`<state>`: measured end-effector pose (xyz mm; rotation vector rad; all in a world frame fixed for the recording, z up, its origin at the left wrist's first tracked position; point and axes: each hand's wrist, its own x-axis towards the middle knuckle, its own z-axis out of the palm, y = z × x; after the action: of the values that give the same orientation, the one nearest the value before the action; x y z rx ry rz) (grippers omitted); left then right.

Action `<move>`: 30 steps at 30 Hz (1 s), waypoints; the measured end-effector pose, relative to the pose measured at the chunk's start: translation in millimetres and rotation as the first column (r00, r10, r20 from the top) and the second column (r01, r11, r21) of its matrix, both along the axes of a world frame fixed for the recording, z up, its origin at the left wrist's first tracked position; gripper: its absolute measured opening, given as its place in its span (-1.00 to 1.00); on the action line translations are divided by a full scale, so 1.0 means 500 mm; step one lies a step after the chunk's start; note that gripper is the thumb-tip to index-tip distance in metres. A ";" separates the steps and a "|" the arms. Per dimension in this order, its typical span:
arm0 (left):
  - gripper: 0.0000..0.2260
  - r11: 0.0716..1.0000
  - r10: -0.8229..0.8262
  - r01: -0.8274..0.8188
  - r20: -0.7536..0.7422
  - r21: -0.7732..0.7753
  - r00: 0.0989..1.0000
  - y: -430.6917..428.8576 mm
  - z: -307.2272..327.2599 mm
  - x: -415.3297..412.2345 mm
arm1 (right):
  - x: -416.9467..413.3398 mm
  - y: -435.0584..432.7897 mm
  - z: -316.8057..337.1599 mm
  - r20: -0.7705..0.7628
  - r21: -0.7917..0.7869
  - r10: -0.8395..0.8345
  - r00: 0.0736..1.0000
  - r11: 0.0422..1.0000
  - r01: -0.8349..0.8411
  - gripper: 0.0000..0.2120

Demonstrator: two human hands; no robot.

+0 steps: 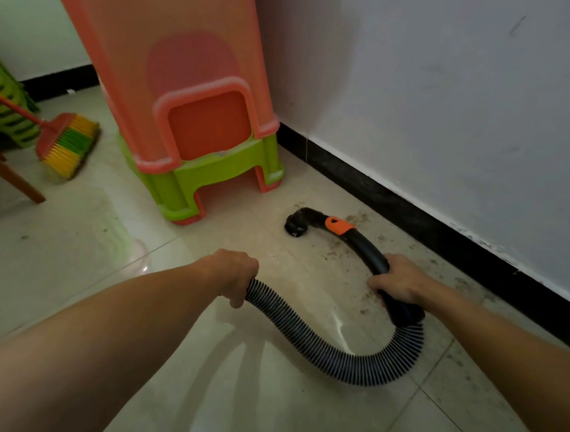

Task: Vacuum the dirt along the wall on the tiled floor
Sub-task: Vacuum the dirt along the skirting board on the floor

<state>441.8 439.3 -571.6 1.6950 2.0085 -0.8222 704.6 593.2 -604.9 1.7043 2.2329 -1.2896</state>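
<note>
My right hand (397, 279) grips the black curved vacuum handle (366, 247), which has an orange collar (338, 226). Its black nozzle (298, 222) rests on the beige tiled floor (271, 393) in front of a stack of stools. My left hand (238, 274) grips the ribbed grey hose (337, 356), which loops across the floor between both hands. Brown dirt (358, 218) lies scattered on the tiles beside the black skirting (407, 204) of the white wall (443, 92), near the nozzle and to the right of my right hand.
A stack of orange and green plastic stools (196, 132) stands in the corner just left of the nozzle. A red broom (66, 143) with yellow-green bristles rests on the floor at the left, beside a green basket (6, 115) and a wooden leg (16, 180).
</note>
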 end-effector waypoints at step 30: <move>-0.64 0.979 0.202 -0.203 0.018 0.011 0.979 -0.112 0.004 -0.103 | -0.171 -0.028 -0.012 0.034 0.085 0.080 0.996 0.993 -0.083 -0.54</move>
<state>390.3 383.5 -569.5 1.4676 2.1356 -0.7236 619.2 579.0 -610.7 1.6288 2.3467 -1.1583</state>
